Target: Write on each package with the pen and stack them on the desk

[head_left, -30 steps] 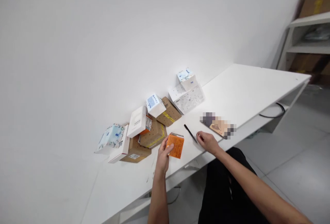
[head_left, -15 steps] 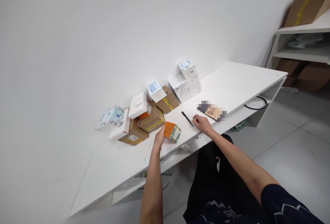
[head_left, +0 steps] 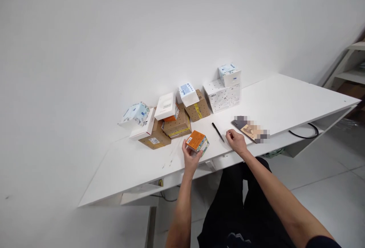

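The small orange cardboard box [head_left: 195, 140] with a green-and-white printed side is held in the left hand [head_left: 191, 159], near the front edge of the white rectangular table [head_left: 122, 174]. It is clamped between the thumb, set against the printed side, and the fingers, set along its left side. The orange face is turned upward; contact between box and table cannot be determined. The right hand [head_left: 237, 142] is positioned at the front edge, its fingers curled together. The slim black pen [head_left: 218, 132] is laid between the hands, just beside the right. The flat dark phone [head_left: 247, 129] with a tan picture, partly pixelated, is laid beyond the right hand.
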The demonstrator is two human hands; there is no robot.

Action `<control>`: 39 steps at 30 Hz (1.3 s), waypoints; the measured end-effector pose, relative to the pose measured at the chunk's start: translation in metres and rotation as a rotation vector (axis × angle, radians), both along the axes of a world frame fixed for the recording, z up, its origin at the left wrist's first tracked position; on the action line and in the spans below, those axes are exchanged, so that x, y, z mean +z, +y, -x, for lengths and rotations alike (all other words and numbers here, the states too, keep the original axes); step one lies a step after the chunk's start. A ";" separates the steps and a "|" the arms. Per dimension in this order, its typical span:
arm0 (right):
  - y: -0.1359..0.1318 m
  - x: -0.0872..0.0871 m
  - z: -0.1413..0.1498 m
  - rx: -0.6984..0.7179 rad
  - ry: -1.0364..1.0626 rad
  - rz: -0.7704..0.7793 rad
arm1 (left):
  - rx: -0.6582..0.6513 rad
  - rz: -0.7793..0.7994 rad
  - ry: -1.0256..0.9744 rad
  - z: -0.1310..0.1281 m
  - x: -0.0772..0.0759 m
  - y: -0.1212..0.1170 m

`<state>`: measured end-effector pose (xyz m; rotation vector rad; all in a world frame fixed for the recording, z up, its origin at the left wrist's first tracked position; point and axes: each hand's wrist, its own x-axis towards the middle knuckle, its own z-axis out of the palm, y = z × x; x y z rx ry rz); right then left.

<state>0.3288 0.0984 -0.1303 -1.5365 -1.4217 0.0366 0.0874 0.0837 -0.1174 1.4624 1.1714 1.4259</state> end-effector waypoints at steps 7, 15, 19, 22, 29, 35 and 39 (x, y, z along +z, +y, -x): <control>0.000 0.001 0.002 -0.005 -0.017 0.036 | -0.036 -0.026 -0.021 -0.001 0.005 -0.002; -0.001 0.002 0.002 -0.007 0.002 0.042 | -0.078 0.053 -0.005 -0.006 0.011 -0.008; -0.002 0.002 0.001 -0.001 0.022 0.040 | -0.088 0.037 -0.001 -0.007 0.011 -0.006; -0.003 0.003 0.000 0.009 0.041 0.037 | -0.101 0.025 -0.008 -0.005 0.010 -0.005; -0.002 0.009 -0.001 0.026 0.127 0.091 | -0.084 0.049 0.064 -0.006 0.012 -0.004; -0.004 0.008 -0.009 0.050 0.243 0.147 | -0.107 0.005 0.114 -0.013 0.012 -0.004; -0.011 0.013 -0.010 0.068 0.300 0.118 | -0.115 -0.003 0.128 -0.013 0.015 -0.003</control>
